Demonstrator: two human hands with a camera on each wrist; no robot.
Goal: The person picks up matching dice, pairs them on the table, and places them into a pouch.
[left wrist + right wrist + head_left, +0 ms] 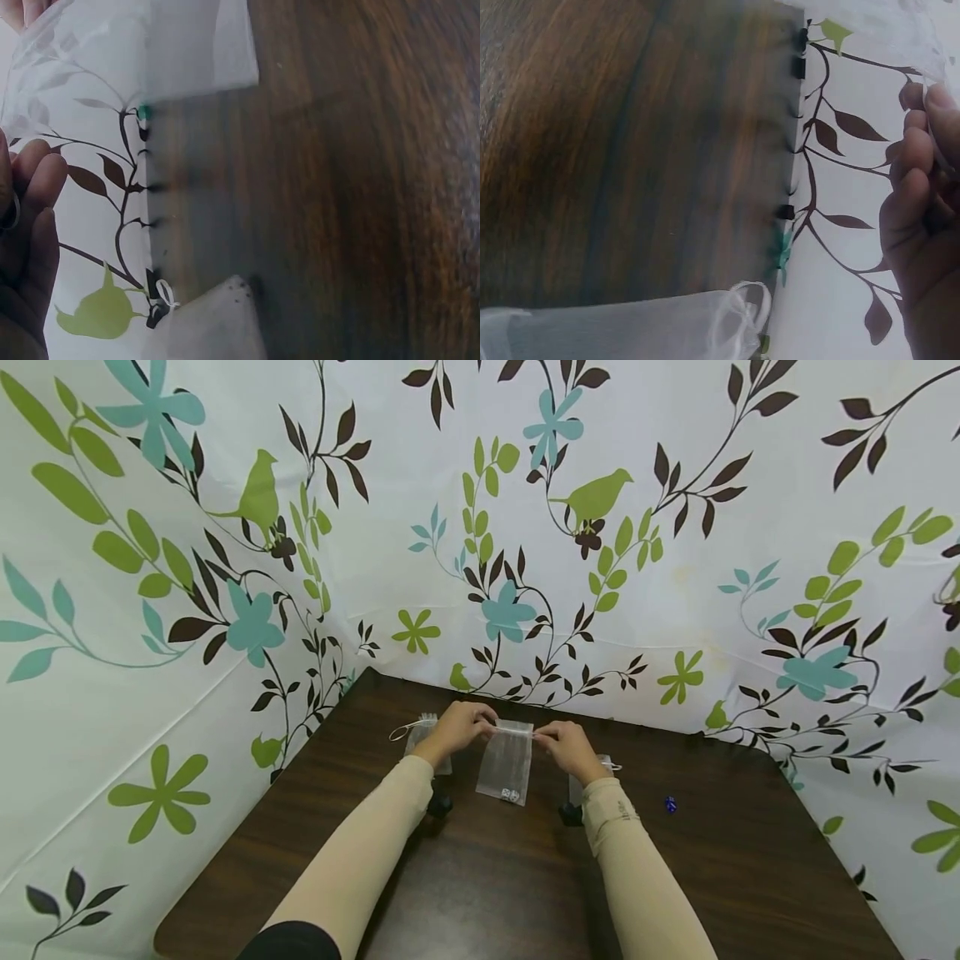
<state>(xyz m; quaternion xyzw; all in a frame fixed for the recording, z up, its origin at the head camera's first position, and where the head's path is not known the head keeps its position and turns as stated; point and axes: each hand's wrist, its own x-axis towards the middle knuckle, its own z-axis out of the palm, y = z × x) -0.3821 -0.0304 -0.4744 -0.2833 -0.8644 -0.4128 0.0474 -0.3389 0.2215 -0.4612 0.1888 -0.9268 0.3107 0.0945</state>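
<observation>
A sheer white drawstring pouch (pixel 504 764) hangs between my hands, with small white dice (pixel 510 795) at its bottom. My left hand (pixel 463 727) pinches the drawstring at the pouch's upper left. On the other side, my right hand (pixel 568 747) pinches the drawstring between thumb and fingers; in the right wrist view a white cord (pixel 932 127) passes through those fingers. The pouch's mouth looks gathered and narrow along the top. Part of the left hand (pixel 30 225) shows at the edge of the left wrist view, and a ring is on one finger.
A second sheer pouch (pixel 210 322) with dark-dotted contents lies on the dark wood table (pixel 495 885) to the left. A third pouch (pixel 630 334) lies to the right, partly behind the right wrist. Farther right sits a blue die (pixel 671 804). A patterned cloth (pixel 450 527) hangs behind.
</observation>
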